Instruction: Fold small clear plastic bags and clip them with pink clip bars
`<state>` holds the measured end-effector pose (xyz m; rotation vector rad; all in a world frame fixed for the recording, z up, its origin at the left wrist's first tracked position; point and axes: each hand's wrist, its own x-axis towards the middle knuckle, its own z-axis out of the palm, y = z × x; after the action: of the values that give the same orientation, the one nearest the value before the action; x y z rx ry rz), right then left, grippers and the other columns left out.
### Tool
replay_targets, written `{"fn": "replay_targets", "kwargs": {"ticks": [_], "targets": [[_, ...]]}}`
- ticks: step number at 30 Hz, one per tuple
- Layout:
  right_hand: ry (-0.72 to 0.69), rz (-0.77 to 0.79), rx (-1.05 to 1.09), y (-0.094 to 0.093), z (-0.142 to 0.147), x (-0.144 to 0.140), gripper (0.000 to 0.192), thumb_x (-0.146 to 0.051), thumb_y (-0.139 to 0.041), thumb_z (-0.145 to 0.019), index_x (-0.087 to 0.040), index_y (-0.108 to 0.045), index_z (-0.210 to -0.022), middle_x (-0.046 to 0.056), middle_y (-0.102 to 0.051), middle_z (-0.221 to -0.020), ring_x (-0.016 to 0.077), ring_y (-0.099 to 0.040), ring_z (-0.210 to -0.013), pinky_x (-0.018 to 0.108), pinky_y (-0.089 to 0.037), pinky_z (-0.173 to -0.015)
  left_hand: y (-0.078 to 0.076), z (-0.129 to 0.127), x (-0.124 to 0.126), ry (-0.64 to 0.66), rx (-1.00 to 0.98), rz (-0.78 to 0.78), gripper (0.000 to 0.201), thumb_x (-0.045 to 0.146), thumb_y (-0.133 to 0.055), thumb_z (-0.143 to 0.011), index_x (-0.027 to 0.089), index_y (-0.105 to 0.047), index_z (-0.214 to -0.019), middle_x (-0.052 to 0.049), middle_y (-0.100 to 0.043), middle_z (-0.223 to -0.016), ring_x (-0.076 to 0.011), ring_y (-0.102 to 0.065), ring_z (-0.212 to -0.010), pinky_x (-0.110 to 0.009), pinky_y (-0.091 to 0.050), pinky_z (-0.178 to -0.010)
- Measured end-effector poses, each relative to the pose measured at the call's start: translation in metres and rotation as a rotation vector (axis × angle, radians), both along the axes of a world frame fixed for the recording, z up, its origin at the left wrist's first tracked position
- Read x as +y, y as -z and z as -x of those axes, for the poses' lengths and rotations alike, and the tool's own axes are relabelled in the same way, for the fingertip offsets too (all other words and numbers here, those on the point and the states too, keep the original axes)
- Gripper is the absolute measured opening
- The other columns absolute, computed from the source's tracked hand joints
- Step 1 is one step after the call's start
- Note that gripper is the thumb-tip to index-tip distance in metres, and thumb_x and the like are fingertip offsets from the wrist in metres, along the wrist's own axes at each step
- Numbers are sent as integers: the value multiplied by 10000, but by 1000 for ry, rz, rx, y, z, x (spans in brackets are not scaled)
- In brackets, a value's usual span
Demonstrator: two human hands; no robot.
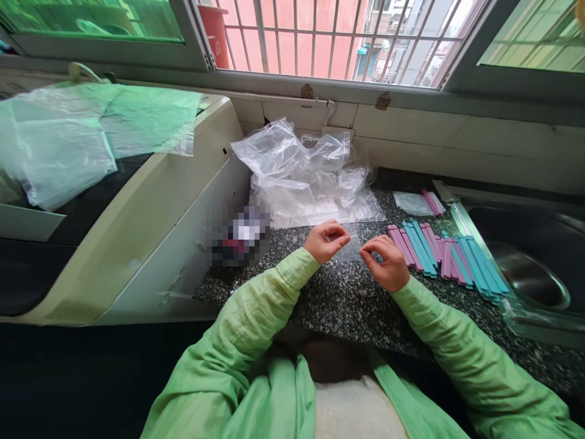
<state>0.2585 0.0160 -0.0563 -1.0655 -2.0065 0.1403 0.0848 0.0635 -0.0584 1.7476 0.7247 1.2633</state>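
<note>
Between my hands is a small clear plastic bag, barely visible against the dark speckled stone. My left hand is closed in a pinch at the bag's upper left edge. Across from it, my right hand is also closed, thumb and forefinger pinching at the bag's right edge. Just right of my right hand lie several pink and blue plastic bag clips side by side. Behind them a small clear packet holds or touches more pink clips.
A heap of clear plastic bags sits at the back against the tiled wall. A blurred-out object stands at left, beside a large cream machine with plastic sheets on top. At right is a sink. A barred window lies behind.
</note>
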Motion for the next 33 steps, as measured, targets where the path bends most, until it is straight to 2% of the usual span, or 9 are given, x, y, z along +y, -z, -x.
{"fn": "replay_targets", "kwargs": {"ticks": [6,10,14,25,33], "targets": [[-26,22,-21,0,0,0,94,-177,-538,-773,-209,-533,-685,24,-580,-653,167,-501,-672,336,-426,-637,0,1,0,27,53,-8,181,275,-579,-717,125,-563,-617,4,-493,-613,-70,-419,-559,-213,-366,-536],[-6,30,10,-2,1,0,25,-223,-563,-765,-210,-553,-746,27,-592,-685,175,-526,-694,347,-440,-649,0,0,-1,94,122,-40,149,244,-580,-707,130,-574,-612,-3,-515,-614,-81,-439,-575,-221,-383,-564],[7,21,68,-3,1,-1,74,-214,-553,-776,-215,-540,-703,24,-576,-661,170,-522,-674,340,-441,-636,1,-1,-2,133,163,-75,124,221,-585,-697,132,-589,-611,-8,-523,-609,-91,-455,-592,-228,-392,-585],[6,0,46,-3,1,-1,107,-177,-537,-773,-212,-510,-676,20,-549,-640,166,-496,-662,329,-423,-615,2,-2,-2,118,193,-64,145,242,-594,-701,129,-603,-610,-9,-531,-602,-89,-459,-591,-223,-395,-578],[87,-25,115,-2,-2,0,112,-192,-531,-780,-209,-505,-673,10,-537,-643,159,-501,-661,323,-420,-633,3,1,2,58,126,-27,129,226,-578,-710,116,-600,-647,-1,-520,-616,-66,-439,-552,-199,-380,-534]]}}
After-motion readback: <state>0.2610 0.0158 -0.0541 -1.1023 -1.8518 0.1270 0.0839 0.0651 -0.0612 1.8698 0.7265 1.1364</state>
